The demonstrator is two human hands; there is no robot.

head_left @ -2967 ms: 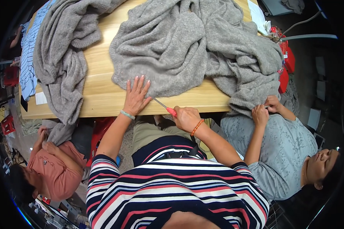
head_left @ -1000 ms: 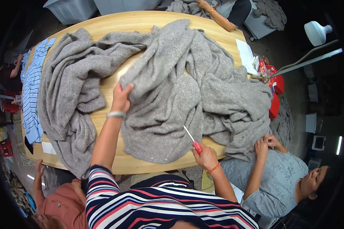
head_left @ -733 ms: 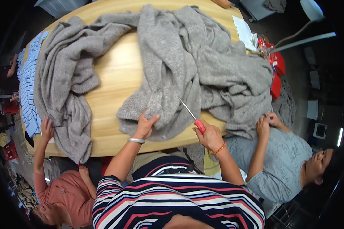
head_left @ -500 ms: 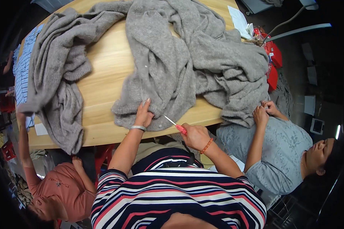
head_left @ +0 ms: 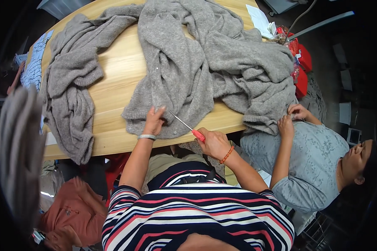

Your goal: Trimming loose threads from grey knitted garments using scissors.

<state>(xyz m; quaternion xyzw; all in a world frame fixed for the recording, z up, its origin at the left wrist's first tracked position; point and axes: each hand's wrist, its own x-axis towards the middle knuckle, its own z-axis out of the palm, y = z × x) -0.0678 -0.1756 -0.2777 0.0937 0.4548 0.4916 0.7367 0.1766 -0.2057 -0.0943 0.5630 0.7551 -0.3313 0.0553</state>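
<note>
Only the head view here, so going off that. The left hand (head_left: 154, 121) is pressed flat with fingers spread on the lower hem of a grey knitted garment (head_left: 176, 71), pinning it to the wooden table (head_left: 113, 83). It isn't gripping anything, just holding the fabric down. The right hand (head_left: 213, 142) is closed around the red handle of a thin pointed tool (head_left: 186, 125), something like an awl or picker. The metal tip reaches up and left from that fist and ends right by the left hand's fingertips, at the hem.

As for progress, my read is the tool is working the very edge of the knit nearest the person. The rest of the garment spreads away from both hands up the table with nothing near it, so a lot looks untouched. Can't tell what's already been picked, the stitches are too small.

Left of the hands, well apart, a second grey garment (head_left: 71, 96) hangs over the table edge. To the right of the tool hand, a co-worker in a grey top (head_left: 310, 167) has both hands on another part of the grey pile. Another person in a reddish top (head_left: 75, 209) sits low down on the left. There's red stuff (head_left: 301, 67) at the far right corner of the table, and the room around is dim.
</note>
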